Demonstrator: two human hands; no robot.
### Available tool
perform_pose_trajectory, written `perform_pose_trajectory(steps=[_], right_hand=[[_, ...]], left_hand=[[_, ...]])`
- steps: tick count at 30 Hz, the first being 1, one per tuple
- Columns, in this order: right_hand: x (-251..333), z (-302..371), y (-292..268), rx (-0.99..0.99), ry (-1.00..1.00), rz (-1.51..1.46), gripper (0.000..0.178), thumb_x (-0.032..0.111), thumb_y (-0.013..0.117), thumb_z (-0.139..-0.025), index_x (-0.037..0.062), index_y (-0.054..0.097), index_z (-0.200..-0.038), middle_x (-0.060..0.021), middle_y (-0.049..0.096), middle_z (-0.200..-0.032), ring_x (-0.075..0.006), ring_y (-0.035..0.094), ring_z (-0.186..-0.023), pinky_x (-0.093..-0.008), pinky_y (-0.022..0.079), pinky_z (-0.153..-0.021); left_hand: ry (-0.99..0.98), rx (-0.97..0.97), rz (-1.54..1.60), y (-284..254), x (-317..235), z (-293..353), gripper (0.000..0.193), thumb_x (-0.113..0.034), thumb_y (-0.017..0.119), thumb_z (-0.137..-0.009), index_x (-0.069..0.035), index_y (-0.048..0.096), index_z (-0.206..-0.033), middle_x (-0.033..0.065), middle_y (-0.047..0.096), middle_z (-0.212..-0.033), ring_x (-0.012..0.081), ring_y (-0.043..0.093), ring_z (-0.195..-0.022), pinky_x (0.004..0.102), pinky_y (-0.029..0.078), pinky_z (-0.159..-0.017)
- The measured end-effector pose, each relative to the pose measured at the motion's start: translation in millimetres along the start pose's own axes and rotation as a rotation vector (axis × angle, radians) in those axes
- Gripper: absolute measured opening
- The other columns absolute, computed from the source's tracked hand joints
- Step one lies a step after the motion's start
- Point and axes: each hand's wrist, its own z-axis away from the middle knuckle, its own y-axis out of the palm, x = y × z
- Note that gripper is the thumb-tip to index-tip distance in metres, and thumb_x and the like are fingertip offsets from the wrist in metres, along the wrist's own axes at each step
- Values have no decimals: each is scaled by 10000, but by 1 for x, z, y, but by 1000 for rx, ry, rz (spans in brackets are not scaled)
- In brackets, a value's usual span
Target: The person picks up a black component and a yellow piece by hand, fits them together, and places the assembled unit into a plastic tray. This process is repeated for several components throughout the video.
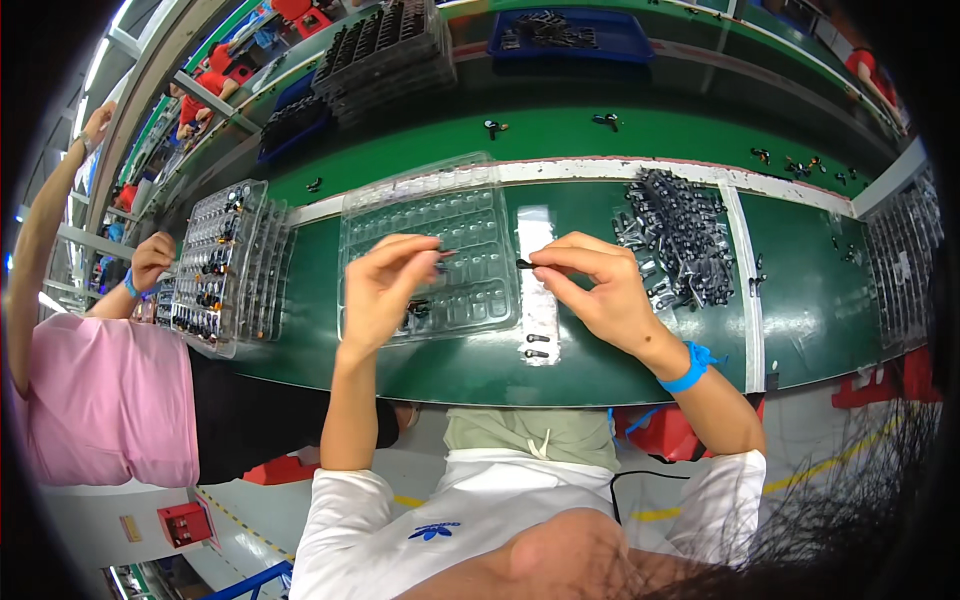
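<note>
My left hand [380, 292] hovers over the clear plastic tray [490, 215], thumb and fingertips closed in a pinch. A tiny dark, reddish thing shows at its fingertips, too small to name. Level with it, over the white strip [536, 300], my right hand [600, 288] pinches a small black stem-shaped part [525, 264] that points left. Two similar black parts [537, 346] lie on the strip's near end. Some dark pieces [418, 312] sit in the tray's near compartments, partly hidden by my left hand. Right of my right hand lies a heap of glossy black parts [680, 235].
A green belt [560, 140] with scattered small parts runs behind the white ledge. Tray stacks stand at left [215, 265], far left [385, 60] and far right [905, 260]. A blue bin [640, 50] holds dark parts. A co-worker in a pink top [110, 400] works at left.
</note>
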Motion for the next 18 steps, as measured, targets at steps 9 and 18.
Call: perform_pose_trajectory(steps=[9, 18], right_hand=[[-3, 1, 4, -66, -113, 14, 181, -35, 741, -874, -10, 768, -1052, -142, 756, -1082, -249, 732, -1005, -329, 589, -864], [-2, 3, 4, 6, -102, 104, 159, -45, 752, -855, -18, 776, -1010, -144, 752, -1005, -246, 739, -899, -324, 593, -772]], left_hand=[[7, 273, 495, 63, 7, -2, 263, 85, 673, -937, 86, 684, -1200, 160, 615, -1232, 255, 709, -1031, 372, 618, -931], [60, 262, 431, 66, 9, 3, 308, 130, 727, -872, 71, 707, -1174, 155, 635, -1186, 217, 685, -1061, 322, 608, -936]])
